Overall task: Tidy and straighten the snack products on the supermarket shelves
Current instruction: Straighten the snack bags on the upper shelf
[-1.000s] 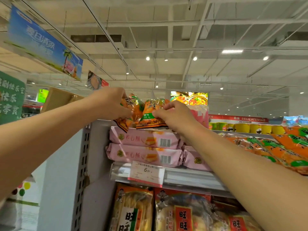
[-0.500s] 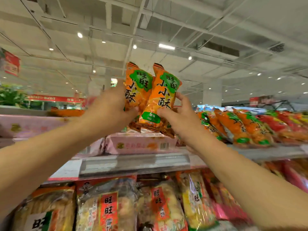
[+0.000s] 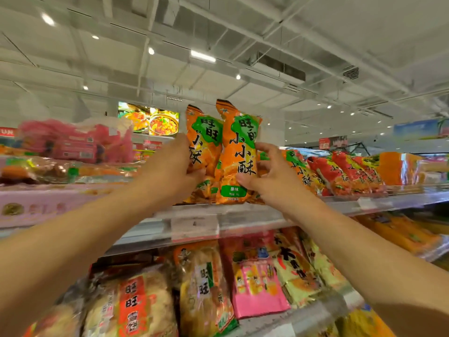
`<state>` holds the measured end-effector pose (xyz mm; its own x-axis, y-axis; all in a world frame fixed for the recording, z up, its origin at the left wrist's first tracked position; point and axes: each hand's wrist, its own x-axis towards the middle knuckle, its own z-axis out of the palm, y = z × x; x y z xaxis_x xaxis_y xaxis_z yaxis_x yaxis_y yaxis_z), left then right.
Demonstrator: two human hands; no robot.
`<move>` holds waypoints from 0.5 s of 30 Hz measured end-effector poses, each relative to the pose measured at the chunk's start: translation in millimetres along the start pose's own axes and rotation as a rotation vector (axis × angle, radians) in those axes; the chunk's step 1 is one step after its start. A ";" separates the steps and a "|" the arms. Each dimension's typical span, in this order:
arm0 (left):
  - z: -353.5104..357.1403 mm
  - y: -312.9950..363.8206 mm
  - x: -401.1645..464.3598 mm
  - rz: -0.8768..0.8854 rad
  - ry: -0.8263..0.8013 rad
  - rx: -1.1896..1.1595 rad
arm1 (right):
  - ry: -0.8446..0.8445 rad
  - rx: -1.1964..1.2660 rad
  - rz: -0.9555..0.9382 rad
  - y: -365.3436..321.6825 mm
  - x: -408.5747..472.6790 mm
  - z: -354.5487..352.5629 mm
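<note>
- Hands meet at the front edge of the upper shelf (image 3: 255, 215), a grey ledge with a clear plastic price rail, both arms bare and reaching up from below.
- The left hand (image 3: 167, 171) curls its fingers and thumb around the left orange foil snack bag with a green patch and black characters (image 3: 202, 152), gripping it from the left side.
- The right hand (image 3: 272, 176) grips the right orange foil snack bag of the same kind (image 3: 239, 154), thumb pressed on its front, the other fingers bent behind its right edge.
- Both bags stand upright, side by side and touching, their bottoms at the shelf's front edge.
- To the right along that shelf lies a slanted row of orange and red snack bags (image 3: 340, 173).
- At the left end sit blurred pink packages (image 3: 73, 142).
- On the lower shelf, large clear rice-cracker bags with red labels (image 3: 136, 302) lean beside a pink packet (image 3: 260, 285).
</note>
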<state>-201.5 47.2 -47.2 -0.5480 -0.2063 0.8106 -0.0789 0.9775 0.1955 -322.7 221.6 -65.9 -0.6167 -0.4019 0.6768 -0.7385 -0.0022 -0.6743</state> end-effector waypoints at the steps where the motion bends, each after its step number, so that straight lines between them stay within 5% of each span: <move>1: 11.0 4.5 4.5 -0.024 0.010 -0.008 | 0.007 -0.020 -0.014 10.9 7.5 -7.3; 15: 91.7 25.8 30.8 -0.328 0.024 0.069 | -0.140 -0.567 -0.251 78.0 70.2 -20.9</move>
<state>-296.8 70.0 -67.8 -0.4647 -0.5104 0.7236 -0.3041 0.8595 0.4110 -429.3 212.3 -64.8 -0.3930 -0.5679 0.7232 -0.9092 0.3577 -0.2132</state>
